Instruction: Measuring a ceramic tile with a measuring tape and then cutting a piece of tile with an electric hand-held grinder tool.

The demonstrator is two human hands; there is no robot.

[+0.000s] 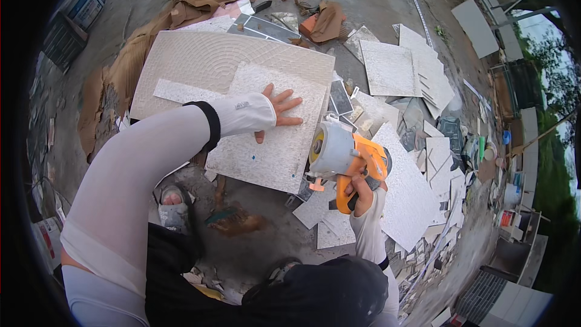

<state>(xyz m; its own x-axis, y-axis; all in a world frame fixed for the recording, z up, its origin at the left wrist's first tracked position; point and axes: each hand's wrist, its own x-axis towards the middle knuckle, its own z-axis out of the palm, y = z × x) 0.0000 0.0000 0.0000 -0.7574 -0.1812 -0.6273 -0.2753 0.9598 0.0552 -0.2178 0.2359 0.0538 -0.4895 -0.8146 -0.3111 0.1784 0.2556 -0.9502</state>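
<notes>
My left hand [283, 109] lies flat with fingers spread on a speckled white tile [260, 156], pressing its upper part. Beneath that tile is a larger beige slab [193, 54] with a curved ribbed pattern, and a narrow tile strip [181, 91] rests on it by my left forearm. In my right hand [362, 194] is an orange handheld tile cutter [373, 152], gripped by its handle. The cutter's grey guard stands at the right edge of the speckled tile. Its blade edge is mostly hidden, so I cannot tell whether it touches the tile.
Stacked white tiles [390, 68] and broken pieces [408, 191] cover the ground to the right. Crumpled brown cardboard [130, 54] curves around the far left side. My sandalled foot [174, 209] is near the slab's front edge. Boxes [85, 6] stand at the far left.
</notes>
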